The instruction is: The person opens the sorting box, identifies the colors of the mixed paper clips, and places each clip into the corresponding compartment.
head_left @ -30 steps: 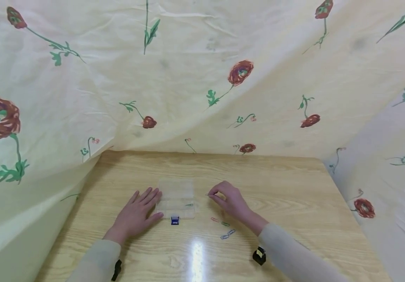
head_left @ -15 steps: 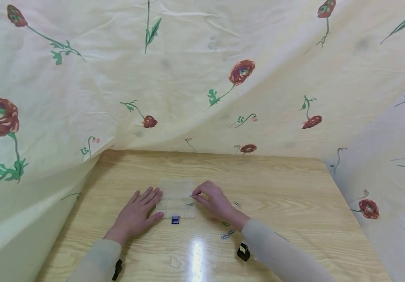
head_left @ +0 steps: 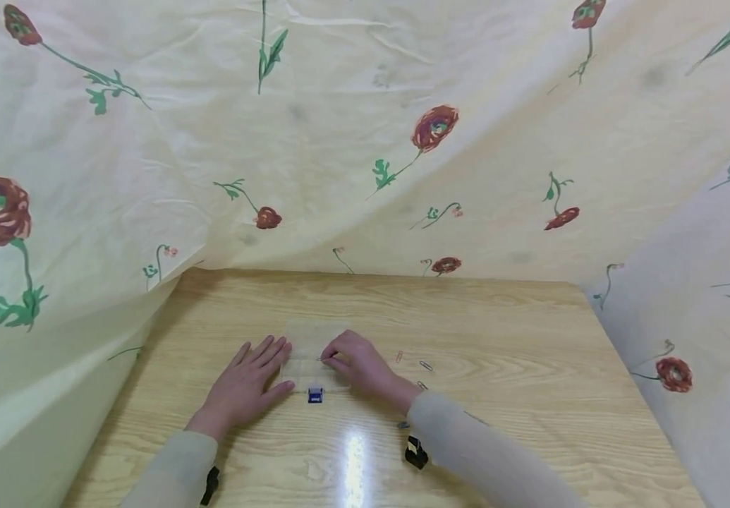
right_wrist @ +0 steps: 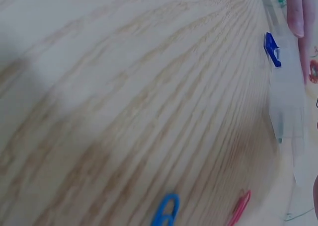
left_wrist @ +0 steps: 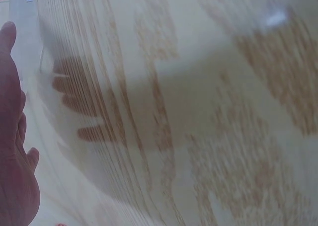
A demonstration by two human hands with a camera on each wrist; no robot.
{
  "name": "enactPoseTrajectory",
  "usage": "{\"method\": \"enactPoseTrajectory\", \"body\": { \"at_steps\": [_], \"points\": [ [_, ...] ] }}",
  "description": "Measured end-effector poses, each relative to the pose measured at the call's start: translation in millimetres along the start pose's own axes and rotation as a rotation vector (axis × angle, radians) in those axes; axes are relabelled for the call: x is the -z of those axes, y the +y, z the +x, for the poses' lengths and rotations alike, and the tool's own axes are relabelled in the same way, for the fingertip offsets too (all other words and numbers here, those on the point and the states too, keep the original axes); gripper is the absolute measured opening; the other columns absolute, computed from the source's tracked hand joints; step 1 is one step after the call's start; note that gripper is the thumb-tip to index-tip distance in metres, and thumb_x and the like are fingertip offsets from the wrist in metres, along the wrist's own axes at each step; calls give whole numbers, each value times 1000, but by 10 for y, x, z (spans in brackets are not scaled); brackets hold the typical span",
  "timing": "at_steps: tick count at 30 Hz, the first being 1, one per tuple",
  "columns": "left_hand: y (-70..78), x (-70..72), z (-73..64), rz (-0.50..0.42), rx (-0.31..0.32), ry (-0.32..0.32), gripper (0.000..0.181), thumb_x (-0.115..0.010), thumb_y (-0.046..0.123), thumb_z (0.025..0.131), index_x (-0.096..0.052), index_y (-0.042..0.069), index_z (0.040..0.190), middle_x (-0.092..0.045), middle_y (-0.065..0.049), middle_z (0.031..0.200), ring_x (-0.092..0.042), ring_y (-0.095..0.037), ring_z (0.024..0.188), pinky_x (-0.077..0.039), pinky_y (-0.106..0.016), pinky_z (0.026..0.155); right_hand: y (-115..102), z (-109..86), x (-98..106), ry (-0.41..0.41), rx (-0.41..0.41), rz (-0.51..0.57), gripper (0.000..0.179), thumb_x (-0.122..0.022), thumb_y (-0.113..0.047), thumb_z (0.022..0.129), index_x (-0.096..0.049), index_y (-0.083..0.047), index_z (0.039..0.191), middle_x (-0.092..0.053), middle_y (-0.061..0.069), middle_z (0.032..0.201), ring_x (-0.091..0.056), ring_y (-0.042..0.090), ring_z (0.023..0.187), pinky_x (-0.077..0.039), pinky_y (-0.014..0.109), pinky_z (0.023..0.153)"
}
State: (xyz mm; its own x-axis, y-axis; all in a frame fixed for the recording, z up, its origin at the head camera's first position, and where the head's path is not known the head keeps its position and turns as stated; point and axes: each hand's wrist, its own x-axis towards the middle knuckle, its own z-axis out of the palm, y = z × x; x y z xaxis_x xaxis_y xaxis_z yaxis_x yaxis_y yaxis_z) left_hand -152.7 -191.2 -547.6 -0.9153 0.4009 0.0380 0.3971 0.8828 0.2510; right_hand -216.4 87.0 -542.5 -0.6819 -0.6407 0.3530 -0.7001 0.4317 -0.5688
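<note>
No text, number or brand can be read. A small pale marking, resembling lettering, is borne by the blue clasp (head_left: 315,396) at the near edge of the clear box (head_left: 314,375), but it is too small to be made out. In the right wrist view the clasp is seen at a slant, with nothing legible. A pale patch is shown on the black device (head_left: 416,455) near the right sleeve (head_left: 485,441); no lettering can be distinguished.
</note>
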Motion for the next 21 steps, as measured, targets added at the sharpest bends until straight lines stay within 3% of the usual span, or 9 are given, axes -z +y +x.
{"method": "enactPoseTrajectory", "body": {
  "at_steps": [10, 16, 21],
  "points": [
    [-7, -6, 19, -8, -5, 4, 78, -51, 62, 107, -37, 14, 168, -34, -5, 174, -25, -30, 163, -16, -60, 132, 7, 37, -40, -50, 7, -120, 8, -74, -16, 103, -80, -14, 107, -77, -4, 106, -66, 13, 107, -57, 28, 99],
    [-11, 8, 36, -4, -8, 2, 78, -51, 62, 108, -37, 15, 168, -33, -5, 174, -25, -30, 163, -16, -59, 132, 28, -99, 194, 37, 23, -28, 12, -81, -13, 96, -79, -9, 107, -77, 0, 107, -68, 17, 106, -60, 32, 96],
    [-37, 5, 23, 3, -18, 23, 78, -51, 63, 107, -39, 14, 167, -35, -5, 173, -28, -30, 162, -17, -60, 131, 113, -272, 443, 82, 44, -24, 19, -85, -9, 92, -79, -5, 109, -77, 3, 109, -69, 21, 107, -61, 35, 95]
  ]
}}
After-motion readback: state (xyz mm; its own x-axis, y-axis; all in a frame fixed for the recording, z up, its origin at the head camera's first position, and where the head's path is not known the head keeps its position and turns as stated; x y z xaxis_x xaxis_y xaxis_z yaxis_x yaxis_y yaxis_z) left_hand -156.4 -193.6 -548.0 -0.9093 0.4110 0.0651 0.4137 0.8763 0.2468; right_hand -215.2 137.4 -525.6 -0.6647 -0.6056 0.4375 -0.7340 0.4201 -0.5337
